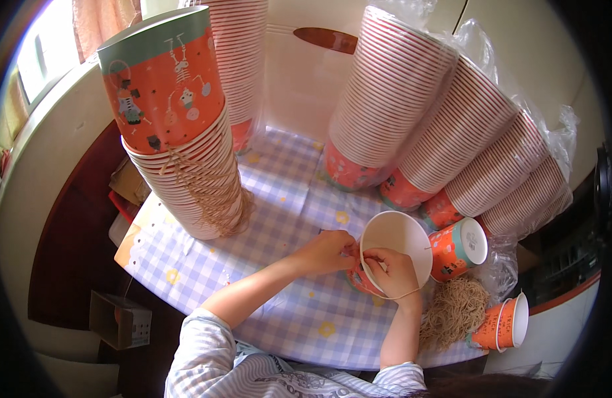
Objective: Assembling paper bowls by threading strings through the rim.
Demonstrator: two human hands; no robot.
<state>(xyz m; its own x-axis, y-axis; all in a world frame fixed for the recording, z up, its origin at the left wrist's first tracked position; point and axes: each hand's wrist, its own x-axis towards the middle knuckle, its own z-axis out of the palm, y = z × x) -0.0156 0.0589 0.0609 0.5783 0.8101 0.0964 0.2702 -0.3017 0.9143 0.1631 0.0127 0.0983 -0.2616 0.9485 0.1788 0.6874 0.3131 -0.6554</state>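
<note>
Resting on its side near the front edge of the table, the orange printed paper cup with a white inside point(392, 249) is facing its open mouth up toward the camera. The left hand point(329, 252) is closing its fingertips on the cup's left rim, pinching it where a thin tan string point(405, 294) appears to be meeting the rim. The right hand point(393, 270) is curling over the lower rim, with its fingers reaching inside the mouth and pinching at the same string, which is looping out below the wrist. Both hands are working close together, almost touching at the rim.

The round table covered with a lilac-and-white checked cloth with small yellow flowers point(279, 199) is carrying the surrounding stock. A tall upright stack of upturned orange cups with strings hanging from their rims point(186, 146) is standing at the left. Slanting stacks of the same cups wrapped in clear plastic point(452, 132) are leaning across the back and right. A loose bundle of tan strings point(455, 310) is lying just right of the right forearm. Two single orange cups are lying on their sides, one just beside the held cup point(457, 247) and one at the table's right edge point(501, 325). A small cardboard box point(120, 320) is sitting below the table at lower left.
</note>
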